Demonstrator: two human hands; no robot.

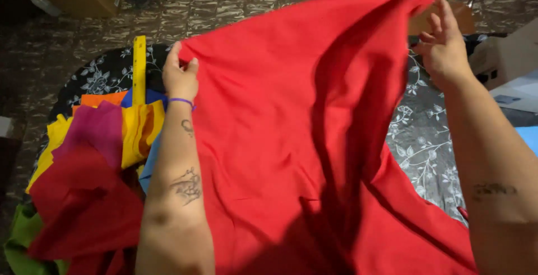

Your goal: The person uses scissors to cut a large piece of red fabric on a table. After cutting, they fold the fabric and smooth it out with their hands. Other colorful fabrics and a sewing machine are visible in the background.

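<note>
Pinched at two top corners by left hand (180, 77) and right hand (444, 45), large red cotton cloth (291, 140) is held spread; slack pinch risks slippage.

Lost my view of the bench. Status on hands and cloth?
Left hand pinching red cloth at top corner. Right hand holding opposite corner, cloth spread. Pile of coloured fabric and yellow ruler at left.

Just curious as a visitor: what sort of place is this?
Probably a home sewing or craft corner: a red cloth held up by both hands, a pile of coloured fabric pieces, and a yellow ruler.
</note>
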